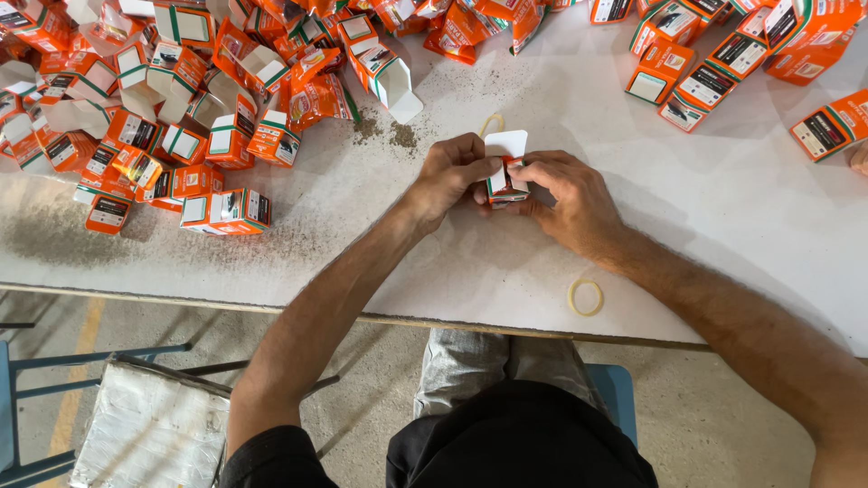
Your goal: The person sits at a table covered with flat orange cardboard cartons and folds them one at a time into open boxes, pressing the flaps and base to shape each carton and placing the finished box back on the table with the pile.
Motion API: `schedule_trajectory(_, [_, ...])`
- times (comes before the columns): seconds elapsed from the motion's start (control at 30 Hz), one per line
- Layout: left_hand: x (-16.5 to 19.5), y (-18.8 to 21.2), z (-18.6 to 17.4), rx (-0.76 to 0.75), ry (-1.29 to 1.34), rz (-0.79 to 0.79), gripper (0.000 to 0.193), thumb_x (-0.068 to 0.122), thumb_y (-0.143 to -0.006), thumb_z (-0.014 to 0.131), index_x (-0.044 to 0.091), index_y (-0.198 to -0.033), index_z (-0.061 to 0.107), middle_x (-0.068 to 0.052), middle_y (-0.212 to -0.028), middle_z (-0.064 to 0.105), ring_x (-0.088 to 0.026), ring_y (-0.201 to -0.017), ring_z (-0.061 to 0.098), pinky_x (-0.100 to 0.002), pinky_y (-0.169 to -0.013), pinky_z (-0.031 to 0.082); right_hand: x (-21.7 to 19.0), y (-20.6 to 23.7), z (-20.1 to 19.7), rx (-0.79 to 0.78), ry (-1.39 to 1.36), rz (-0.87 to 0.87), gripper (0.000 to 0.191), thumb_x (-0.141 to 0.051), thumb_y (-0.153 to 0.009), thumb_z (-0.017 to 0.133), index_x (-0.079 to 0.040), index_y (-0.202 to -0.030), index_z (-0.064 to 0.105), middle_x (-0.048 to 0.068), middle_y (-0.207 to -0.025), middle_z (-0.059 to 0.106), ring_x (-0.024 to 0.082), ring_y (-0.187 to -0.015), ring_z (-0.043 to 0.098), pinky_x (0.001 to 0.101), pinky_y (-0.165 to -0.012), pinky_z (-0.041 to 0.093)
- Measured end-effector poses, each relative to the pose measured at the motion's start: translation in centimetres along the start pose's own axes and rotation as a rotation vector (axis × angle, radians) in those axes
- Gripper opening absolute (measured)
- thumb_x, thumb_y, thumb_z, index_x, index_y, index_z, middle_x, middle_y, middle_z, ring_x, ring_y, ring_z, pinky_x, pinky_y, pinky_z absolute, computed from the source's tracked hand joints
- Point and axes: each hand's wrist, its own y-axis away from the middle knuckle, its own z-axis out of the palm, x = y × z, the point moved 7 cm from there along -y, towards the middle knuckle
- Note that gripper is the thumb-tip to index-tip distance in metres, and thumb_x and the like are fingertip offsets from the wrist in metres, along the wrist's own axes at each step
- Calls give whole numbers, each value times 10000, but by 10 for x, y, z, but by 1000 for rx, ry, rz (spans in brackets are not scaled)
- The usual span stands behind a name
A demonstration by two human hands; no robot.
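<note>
Centrally, box: a small orange carton with a white end flap, held between both hands just above the white worktop, near the middle of its front half.
Box from the fingers: it lies between the two hands, right of the left hand and left of the right hand; both touch it, so neither is clearly nearer.
Long axis: it runs roughly away from the person, near upright in the head view; how far it tilts off the worktop cannot be told.
Pointing: the open white flap points away from the person, toward the far pile; the closed orange end faces the body.
Left fingers: curled in and pressed against the box's left side, thumb hidden behind the knuckles.
Right fingers: bent over the top and right side, pinching the box near the flap; the palm sits lower right of it.
Left pile: a heap of like orange boxes, many with flaps open, well apart from the hands, with dark crumbs scattered at its edge.
Right pile: more boxes along the far right edge, most closed.
Bands: one rubber band near the front edge below the right wrist; another just beyond the box.
Below: grey trousers and a blue seat.
</note>
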Motion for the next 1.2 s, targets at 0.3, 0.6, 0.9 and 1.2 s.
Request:
schedule_trajectory(0.3, [33, 39, 28, 93, -641, 618, 361, -8, -917, 565, -5, -1264, 661, -143, -1254, 713, -259, -1120, 734, -352, -945, 619, 13, 3, 4, -42, 21, 162, 506, -179, -773, 916, -32, -1091, 551, 144, -1033, 714, 370, -962, 702, 458, -790, 553])
schedule_trajectory(0.6, [43, 56, 41, 35, -774, 745, 356, 4, -868, 750, 40, -1212, 668, -193, -1419, 615, -373, -1342, 606, -424, -1105, 541, 18, 6, 3, -1, -9, 129, 617, -173, -794, 905, -40, -1176, 439, 179, -1072, 695, 387, -1028, 716, 456, -803, 571])
schedule_trajectory(0.9, [41, 68, 55, -5, -1184, 980, 299, 15, -847, 743, 57, -1132, 664, -195, -1525, 511, -396, -1426, 512, -463, -1174, 481, 7, 6, 1, -49, 119, 53, 442, -76, -815, 833, -42, -1149, 546, 155, -1069, 714, 379, -941, 701, 470, -768, 550])
schedule_trajectory(1.2, [50, 64, 20, 122, -1289, 1097, 507, 123, -841, 786, 82, -1323, 635, -185, -1470, 514, -384, -1376, 516, -553, -1148, 421, 5, -3, -22, 86, 296, -296, 364, 13, -816, 718, -96, -1161, 685, 122, -1133, 696, 344, -986, 710, 456, -873, 577])
